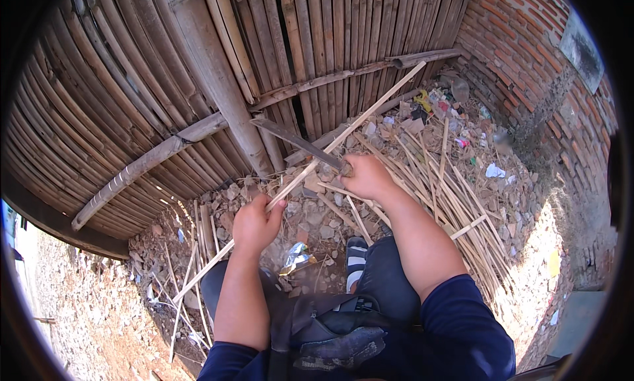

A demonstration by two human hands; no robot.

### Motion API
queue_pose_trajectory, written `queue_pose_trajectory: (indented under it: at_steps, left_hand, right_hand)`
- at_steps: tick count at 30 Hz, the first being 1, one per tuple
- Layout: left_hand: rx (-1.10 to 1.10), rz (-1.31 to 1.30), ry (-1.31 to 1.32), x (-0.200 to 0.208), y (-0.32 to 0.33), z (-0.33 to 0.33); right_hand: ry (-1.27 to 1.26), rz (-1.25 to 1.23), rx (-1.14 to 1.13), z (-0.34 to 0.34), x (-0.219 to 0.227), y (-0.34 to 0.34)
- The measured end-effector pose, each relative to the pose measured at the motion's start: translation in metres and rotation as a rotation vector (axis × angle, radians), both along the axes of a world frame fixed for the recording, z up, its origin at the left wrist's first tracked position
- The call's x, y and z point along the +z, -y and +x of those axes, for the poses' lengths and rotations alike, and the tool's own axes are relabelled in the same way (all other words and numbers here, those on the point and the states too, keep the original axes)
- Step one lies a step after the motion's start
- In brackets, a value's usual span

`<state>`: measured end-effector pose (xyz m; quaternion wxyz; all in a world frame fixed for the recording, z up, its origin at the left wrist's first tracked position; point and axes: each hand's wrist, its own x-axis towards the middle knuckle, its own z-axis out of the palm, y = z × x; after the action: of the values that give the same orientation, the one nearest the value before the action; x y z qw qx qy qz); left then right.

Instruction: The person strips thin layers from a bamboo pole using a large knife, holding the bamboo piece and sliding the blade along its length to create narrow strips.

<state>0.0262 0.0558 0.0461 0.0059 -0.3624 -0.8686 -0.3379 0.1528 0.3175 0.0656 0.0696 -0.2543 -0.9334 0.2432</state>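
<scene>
My left hand (256, 224) is closed round a long, pale bamboo strip (367, 115), which slants from the lower left up to the far right. In my right hand (367, 176) is the handle of a machete (295, 140), its dark blade pointing to the upper left. The blade crosses the strip a little beyond my left hand and seems to touch it. Most of the handle is hidden in my right fist.
A bamboo-slat wall (330, 44) rises ahead and to the left, with a thick bamboo post (214, 77). More bamboo strips (456, 216) lie piled at my right over stony rubble (317, 216). A brick wall (508, 44) stands at the far right. Litter (494, 172) is scattered about.
</scene>
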Motion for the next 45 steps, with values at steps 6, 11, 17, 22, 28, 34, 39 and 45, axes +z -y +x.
queue_pose_trajectory:
  at_steps: [6, 11, 17, 22, 28, 34, 39, 45]
  left_hand:
    - [0.007, -0.001, 0.018, 0.000, 0.000, 0.001]
    - [-0.008, 0.008, 0.011, -0.001, -0.002, 0.001]
    - [-0.012, -0.004, 0.009, -0.002, -0.003, 0.001]
    - [-0.012, -0.019, 0.009, -0.001, -0.003, 0.001]
    - [-0.014, -0.035, 0.027, -0.002, -0.002, 0.001]
    - [-0.014, -0.088, 0.055, -0.003, -0.002, 0.000]
    - [-0.020, -0.082, 0.067, -0.002, -0.003, 0.002]
    - [-0.028, -0.159, 0.153, -0.001, -0.005, 0.004]
  right_hand:
    - [-0.073, 0.022, 0.025, 0.002, -0.001, 0.006]
    - [-0.012, -0.015, 0.023, 0.004, 0.008, 0.004]
    - [-0.012, -0.009, 0.017, 0.004, 0.008, 0.002]
    - [0.021, -0.016, 0.013, 0.002, 0.009, 0.003]
    - [-0.028, 0.021, 0.055, 0.003, 0.007, 0.002]
    - [0.025, 0.021, 0.053, 0.002, 0.002, -0.001]
    - [0.093, 0.014, 0.039, 0.000, 0.001, -0.001]
    - [0.134, 0.003, 0.065, -0.005, -0.008, -0.003]
